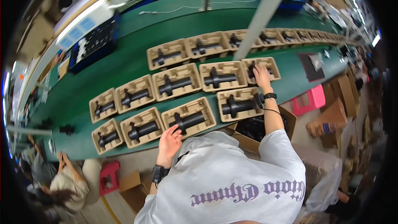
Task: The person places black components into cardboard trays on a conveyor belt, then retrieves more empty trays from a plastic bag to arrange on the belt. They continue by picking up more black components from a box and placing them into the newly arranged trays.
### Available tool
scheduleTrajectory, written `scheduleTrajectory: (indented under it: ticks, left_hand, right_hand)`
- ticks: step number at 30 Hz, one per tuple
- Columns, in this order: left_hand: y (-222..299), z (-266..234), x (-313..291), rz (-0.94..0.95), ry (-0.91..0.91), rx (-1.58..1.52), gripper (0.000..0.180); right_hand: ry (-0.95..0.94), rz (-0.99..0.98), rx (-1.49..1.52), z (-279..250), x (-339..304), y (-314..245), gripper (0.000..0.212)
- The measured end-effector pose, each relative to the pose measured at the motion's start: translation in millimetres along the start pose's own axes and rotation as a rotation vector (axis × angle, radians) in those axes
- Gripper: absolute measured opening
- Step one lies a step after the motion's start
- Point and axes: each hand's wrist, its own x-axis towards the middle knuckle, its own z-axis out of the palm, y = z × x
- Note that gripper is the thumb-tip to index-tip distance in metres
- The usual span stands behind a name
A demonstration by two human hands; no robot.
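Note:
My right hand (262, 77) reaches into a brown moulded-pulp tray (273, 61) at the right end of the middle row. Its fingers close over a black cylindrical part (251, 71), mostly hidden beneath them. Nearer me, my left hand (169, 142) hangs with fingers apart and nothing in it. Those fingertips are at the front edge of another pulp tray (209, 108), close to the black cylindrical part with a wider collar (189, 120) lying inside. Below my right forearm, a nearer tray (224, 95) holds a similar black part (237, 107).
Several more filled trays (176, 81) stand in rows on the green bench (132, 60). A grey post (265, 14) slants down behind the right-hand trays. A cardboard box of black parts (251, 129) sits by my right side. Another person (70, 178) sits at left; a pink stool (309, 99) stands right.

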Motion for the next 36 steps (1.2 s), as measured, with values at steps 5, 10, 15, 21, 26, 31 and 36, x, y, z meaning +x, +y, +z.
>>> scheduleTrajectory:
  ticks: [5,10,15,21,26,31,36]
  left_hand:
    - [-8.9,-15.0,7.7,0.083,-0.099,0.057,0.037]
    - [-1.3,13.4,-9.1,0.518,0.309,0.82,0.025]
    - [9.4,-17.8,3.6,1.14,0.961,1.601,0.037]
    - [12.7,-44.1,4.7,1.096,0.837,1.829,0.038]
    - [36.3,-35.2,-11.7,1.36,1.027,1.804,0.04]
    - [48.0,-54.3,-26.8,1.186,1.125,1.764,0.029]
    - [52.3,-40.2,-7.4,0.963,0.82,2.007,0.023]
  right_hand:
    - [-0.158,0.059,-0.114,-19.9,-20.8,-48.6,0.04]
    - [0.151,-0.099,-0.297,27.9,-17.0,36.1,0.067]
    - [-0.015,0.241,-0.617,64.2,-3.5,24.2,0.069]
    - [-0.031,0.264,-0.594,77.5,8.5,30.1,0.072]
    - [-0.051,0.265,-0.582,94.8,19.7,65.3,0.074]
    - [-0.103,0.25,-0.51,80.8,-8.4,-11.7,0.075]
    - [0.023,-0.107,-0.248,37.7,-52.7,-106.2,0.049]
